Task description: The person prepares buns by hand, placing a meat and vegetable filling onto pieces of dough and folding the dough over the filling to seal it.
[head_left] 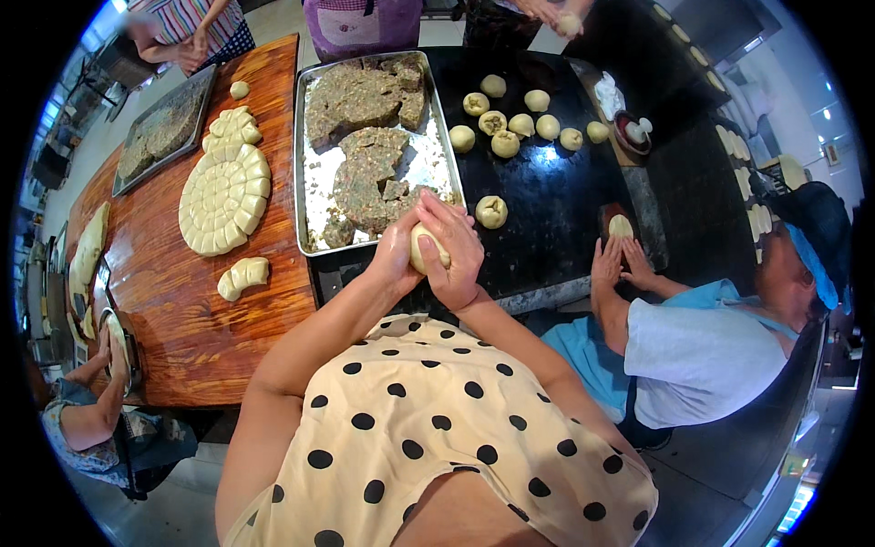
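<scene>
My left hand (394,257) and my right hand (456,253) are cupped together around a pale dough ball (425,251), which shows between the palms. The fingertips meet above it and hide its far side. Both hands are over the near right corner of a metal tray (421,157) that holds brownish, speckled filling (360,100) in broken slabs. Just right of my hands, a single dough ball (491,211) with a pinched top sits on the black tabletop (538,242). Farther back lie several more dough balls (506,143), some with filling showing through gathered tops.
On the wooden table (182,319) at left, cut dough pieces (225,198) form a round cluster beside a second filling tray (208,89). A co-worker at right presses a flat dough piece (621,226); another handles dough at far left. A red bowl (629,137) stands back right. People stand opposite.
</scene>
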{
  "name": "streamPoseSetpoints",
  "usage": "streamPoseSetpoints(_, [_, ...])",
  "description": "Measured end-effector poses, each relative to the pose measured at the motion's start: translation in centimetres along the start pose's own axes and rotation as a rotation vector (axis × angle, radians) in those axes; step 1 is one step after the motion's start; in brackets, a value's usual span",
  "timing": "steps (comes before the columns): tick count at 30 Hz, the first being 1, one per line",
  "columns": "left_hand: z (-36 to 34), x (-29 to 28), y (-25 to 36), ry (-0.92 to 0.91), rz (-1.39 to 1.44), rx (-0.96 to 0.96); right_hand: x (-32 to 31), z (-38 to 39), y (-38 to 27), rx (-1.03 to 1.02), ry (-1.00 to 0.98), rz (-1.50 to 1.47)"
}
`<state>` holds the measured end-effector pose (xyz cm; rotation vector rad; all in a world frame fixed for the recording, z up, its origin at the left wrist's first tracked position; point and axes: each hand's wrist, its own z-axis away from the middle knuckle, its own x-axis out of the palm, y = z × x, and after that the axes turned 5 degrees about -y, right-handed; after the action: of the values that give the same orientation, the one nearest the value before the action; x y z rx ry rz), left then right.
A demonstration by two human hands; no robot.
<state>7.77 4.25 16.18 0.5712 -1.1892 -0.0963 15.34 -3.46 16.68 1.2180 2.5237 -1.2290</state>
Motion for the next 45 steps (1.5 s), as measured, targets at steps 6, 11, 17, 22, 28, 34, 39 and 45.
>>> streamPoseSetpoints(6, [-0.1, -0.4, 0.8, 0.012, -0.097, -0.029, -0.9, -0.5, 0.6, 0.046, -0.129, -0.108])
streamPoseSetpoints(11, [-1.6, -2.7, 1.2, -0.029, -0.092, -0.321, -2.4, -1.0, 0.4, -0.02, -0.299, -0.057])
streamPoseSetpoints(17, [-2.2, -1.8, 0.3, -0.108, 0.186, -0.182, -1.0, 1.4, 2.8, 0.259, 0.09, -0.211])
streamPoseSetpoints(22, [-3.7, -5.3, -4.7, 0.255, 0.233, -0.057, -0.1, 2.7, 4.4, 0.117, 0.027, 0.008])
streamPoseSetpoints(28, [-5.5, -5.2, -6.4, 0.358, 0.086, -0.094, -0.6, 4.7, 6.2, 0.259, 0.114, 0.023])
streamPoseSetpoints(34, [-6.2, -5.6, -6.1, 0.24, -0.456, -0.331, -3.8, 4.4, 12.5, 0.96, 0.46, -0.283])
streamPoseSetpoints(39, [-4.6, -10.4, -8.7, 0.282, -1.163, -0.11, -10.6, -0.8, 22.6, 0.505, 0.692, 0.09])
streamPoseSetpoints(45, [-4.8, -10.9, -8.8, 0.227, -1.296, -0.117, -12.9, 5.3, 36.4, 0.875, 0.047, 0.75])
